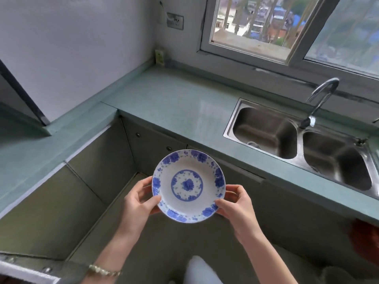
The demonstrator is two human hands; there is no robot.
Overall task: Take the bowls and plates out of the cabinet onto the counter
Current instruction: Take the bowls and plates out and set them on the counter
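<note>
Near the green counter's front edge, the left hand and right hand pinch opposite rims of a round white porcelain plate with blue flowers, held level in the air. The carrying step appears under way; next it likely needs lifting forward onto the bare counter, left of the steel double sink.

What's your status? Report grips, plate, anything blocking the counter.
Left grip and right grip hold plate by opposite edges. Plate face up, in the air, not yet on counter. Nothing seen in the way; sink farther right.
</note>
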